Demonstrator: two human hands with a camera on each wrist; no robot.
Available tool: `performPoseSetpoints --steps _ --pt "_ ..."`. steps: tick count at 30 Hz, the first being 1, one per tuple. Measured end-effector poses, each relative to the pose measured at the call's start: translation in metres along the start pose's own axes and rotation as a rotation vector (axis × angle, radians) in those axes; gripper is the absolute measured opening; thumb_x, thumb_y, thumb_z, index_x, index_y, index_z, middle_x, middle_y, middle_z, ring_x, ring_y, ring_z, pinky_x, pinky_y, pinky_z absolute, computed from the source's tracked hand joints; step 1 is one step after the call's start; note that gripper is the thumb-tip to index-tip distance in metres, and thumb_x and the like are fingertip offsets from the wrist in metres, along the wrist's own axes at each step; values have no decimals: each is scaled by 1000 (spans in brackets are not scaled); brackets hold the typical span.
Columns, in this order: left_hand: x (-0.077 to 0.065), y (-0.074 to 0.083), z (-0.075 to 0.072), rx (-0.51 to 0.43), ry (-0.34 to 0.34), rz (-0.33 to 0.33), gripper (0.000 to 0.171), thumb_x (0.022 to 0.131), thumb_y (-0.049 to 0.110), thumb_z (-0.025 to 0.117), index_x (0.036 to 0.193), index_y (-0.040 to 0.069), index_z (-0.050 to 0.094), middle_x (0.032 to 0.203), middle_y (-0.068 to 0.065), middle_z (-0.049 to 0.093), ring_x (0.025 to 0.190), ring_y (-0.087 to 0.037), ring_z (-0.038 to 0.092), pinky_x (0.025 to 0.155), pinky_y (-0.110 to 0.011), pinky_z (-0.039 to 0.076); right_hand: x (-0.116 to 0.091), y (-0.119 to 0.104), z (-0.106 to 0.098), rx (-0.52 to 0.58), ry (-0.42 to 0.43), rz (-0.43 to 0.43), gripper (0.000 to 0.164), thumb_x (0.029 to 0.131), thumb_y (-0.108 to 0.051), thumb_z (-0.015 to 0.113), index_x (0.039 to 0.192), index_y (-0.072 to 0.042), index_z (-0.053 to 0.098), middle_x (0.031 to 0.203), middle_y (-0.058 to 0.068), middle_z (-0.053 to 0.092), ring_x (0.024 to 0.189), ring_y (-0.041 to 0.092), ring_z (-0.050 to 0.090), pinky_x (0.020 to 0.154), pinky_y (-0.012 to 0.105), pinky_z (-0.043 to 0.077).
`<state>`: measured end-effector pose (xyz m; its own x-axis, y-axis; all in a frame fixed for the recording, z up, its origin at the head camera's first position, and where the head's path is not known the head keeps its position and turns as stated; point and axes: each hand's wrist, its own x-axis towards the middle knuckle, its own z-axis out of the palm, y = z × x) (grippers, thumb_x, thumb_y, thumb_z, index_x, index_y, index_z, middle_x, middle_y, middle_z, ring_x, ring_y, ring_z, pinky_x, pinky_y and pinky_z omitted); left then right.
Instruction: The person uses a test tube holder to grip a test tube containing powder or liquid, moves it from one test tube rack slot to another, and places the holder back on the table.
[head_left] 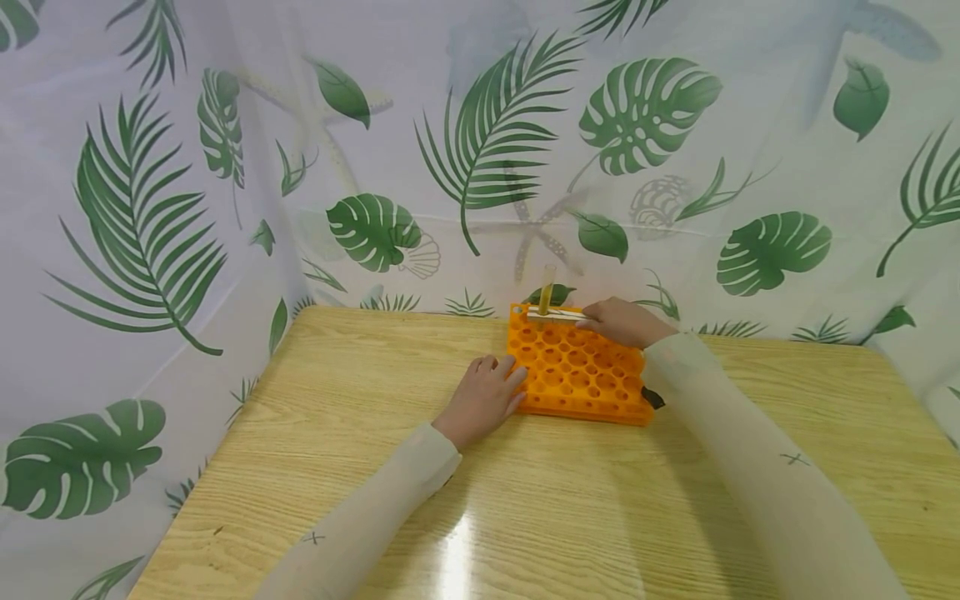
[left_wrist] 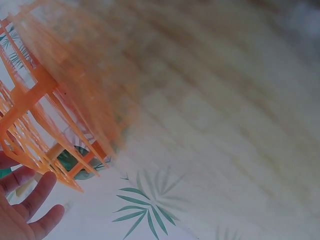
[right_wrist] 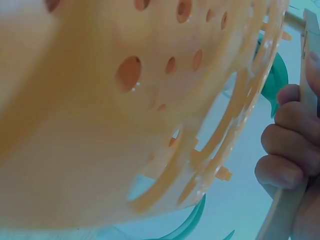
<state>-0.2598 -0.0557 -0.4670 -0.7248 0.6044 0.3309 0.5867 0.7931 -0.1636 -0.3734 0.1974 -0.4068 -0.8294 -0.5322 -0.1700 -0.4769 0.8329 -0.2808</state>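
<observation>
An orange test tube rack point(head_left: 573, 406) with rows of round holes stands near the table's back edge. My right hand point(head_left: 626, 322) grips a wooden test tube holder point(head_left: 555, 314) above the rack's back row; its fingers curl round the handle in the right wrist view. Clamped in the holder's far end is a glass test tube point(head_left: 547, 287) with yellow liquid, upright at the rack's back left. Whether its bottom sits in a hole is hard to tell. At the rack's left side, my left hand point(head_left: 483, 396) touches the edge with loosely extended fingers point(left_wrist: 42, 192).
The rack rests on a light wood-grain table point(head_left: 360, 400). Close behind it hangs a white cloth point(head_left: 420, 150) printed with green leaves, which also covers the left side. A small dark piece point(head_left: 652, 398) shows at the rack's right edge.
</observation>
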Motion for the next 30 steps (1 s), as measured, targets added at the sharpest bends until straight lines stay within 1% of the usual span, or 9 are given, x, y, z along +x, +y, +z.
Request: performPoseSetpoints --steps 5,9,13,16,22,30 --pt "0 0 2 -5 6 -1 24 96 38 50 108 18 50 103 0 50 91 -20 52 90 -36 47 1 1 1 -3 -5 -5 31 98 -28 49 82 -2 56 61 -1 34 55 14 36 61 29 35" --pt "0 0 2 -19 -1 -6 23 96 38 50 108 18 49 103 0 49 91 -20 52 90 -36 47 1 1 1 -5 -2 -13 30 98 -30 50 84 -4 57 62 0 37 57 14 37 61 29 35" --pt "0 1 2 -26 1 -10 23 96 38 50 108 18 49 104 0 49 91 -21 52 90 -36 47 0 -1 0 -2 13 -27 29 97 -30 51 86 -3 55 63 0 36 57 14 37 59 29 34" --pt "0 1 4 -24 14 -11 23 96 38 51 107 18 50 103 0 50 90 -20 52 90 -36 47 -1 -4 -2 1 27 -36 29 97 -29 51 86 -2 55 62 0 34 56 13 35 58 28 33" --pt "0 2 4 -34 16 -14 23 96 37 52 107 17 49 103 0 50 88 -20 53 88 -36 48 -3 -6 -4 -3 49 -43 28 97 -27 52 85 -2 55 61 -1 33 54 13 34 58 28 33" --pt "0 2 0 -36 -6 -25 23 96 37 51 107 16 49 103 -1 50 88 -20 53 89 -35 48 1 -4 -6 -12 75 -76 27 97 -26 52 86 -2 58 59 -2 35 54 12 37 60 28 35"
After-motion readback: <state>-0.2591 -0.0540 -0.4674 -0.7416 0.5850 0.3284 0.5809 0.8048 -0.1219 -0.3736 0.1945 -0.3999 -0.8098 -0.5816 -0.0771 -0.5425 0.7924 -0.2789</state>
